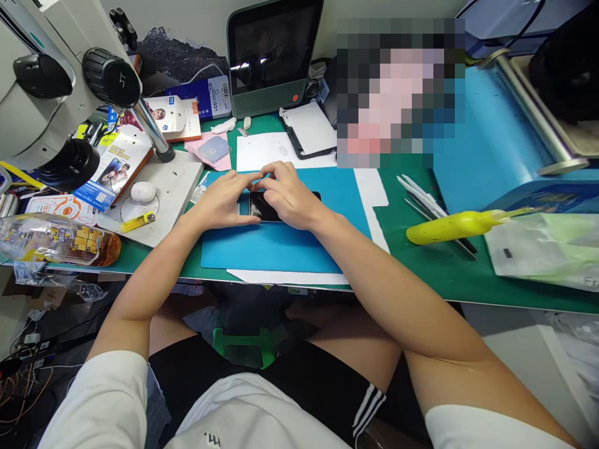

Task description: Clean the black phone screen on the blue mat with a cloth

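Note:
A dark-screened smartphone point(264, 209) lies flat on a blue mat, its long side running left to right. My left hand point(224, 201) brackets its left end, thumb along the near edge and fingers at the far edge. Over the middle of the phone, my right hand point(291, 198) has its fingers bent and drawn together, with the tips close to my left index finger. Whatever the right fingertips pinch is too small or hidden to name. Much of the screen is covered by the right hand.
A microscope point(60, 93) stands at left, with an earbud case point(143, 191), a yellow lighter-like item point(138, 221) and a drink bottle point(60, 240) nearby. A display point(274, 53) is behind. At right lie tweezers point(423, 198), a yellow tool point(449, 227) and a blue machine point(486, 137).

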Demonstrator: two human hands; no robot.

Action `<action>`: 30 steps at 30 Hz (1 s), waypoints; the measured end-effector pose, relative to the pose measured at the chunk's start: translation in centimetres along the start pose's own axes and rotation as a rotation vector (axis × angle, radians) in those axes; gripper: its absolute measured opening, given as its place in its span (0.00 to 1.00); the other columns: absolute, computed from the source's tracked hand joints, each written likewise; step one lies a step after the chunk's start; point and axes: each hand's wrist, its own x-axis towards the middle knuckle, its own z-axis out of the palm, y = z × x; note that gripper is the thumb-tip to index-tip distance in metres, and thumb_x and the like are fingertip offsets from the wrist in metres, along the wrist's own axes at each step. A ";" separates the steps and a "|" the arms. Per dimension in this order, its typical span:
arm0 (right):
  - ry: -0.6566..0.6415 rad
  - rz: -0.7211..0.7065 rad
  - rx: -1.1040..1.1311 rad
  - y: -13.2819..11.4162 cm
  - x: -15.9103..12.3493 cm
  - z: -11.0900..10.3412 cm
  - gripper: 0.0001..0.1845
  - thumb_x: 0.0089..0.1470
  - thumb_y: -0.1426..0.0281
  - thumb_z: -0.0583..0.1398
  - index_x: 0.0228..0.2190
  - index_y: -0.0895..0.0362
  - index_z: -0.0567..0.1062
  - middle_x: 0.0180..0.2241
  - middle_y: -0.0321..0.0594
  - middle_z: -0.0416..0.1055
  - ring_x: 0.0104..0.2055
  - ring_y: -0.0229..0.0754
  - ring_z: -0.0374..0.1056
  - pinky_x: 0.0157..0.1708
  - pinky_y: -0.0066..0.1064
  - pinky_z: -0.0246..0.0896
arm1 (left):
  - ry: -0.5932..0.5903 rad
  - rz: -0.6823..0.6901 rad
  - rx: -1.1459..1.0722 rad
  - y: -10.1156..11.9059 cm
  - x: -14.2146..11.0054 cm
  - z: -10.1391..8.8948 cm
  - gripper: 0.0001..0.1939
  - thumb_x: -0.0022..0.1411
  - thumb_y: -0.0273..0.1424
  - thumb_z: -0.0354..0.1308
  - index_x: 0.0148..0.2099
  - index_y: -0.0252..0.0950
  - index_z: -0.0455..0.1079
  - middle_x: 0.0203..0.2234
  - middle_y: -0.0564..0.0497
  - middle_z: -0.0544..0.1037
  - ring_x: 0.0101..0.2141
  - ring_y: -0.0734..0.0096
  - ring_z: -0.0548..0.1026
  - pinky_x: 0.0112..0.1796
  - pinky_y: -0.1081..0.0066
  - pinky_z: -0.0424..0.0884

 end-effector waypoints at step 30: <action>0.259 0.285 0.151 4.7 -4.2 -6.9 0.42 0.65 0.29 0.47 0.33 0.49 0.81 0.37 0.45 0.82 0.40 0.53 0.78 0.46 0.50 0.75 | 0.187 -0.198 -0.109 -0.8 2.6 1.5 0.39 0.80 0.57 0.34 0.52 0.41 0.82 0.41 0.47 0.87 0.44 0.55 0.78 0.50 0.57 0.72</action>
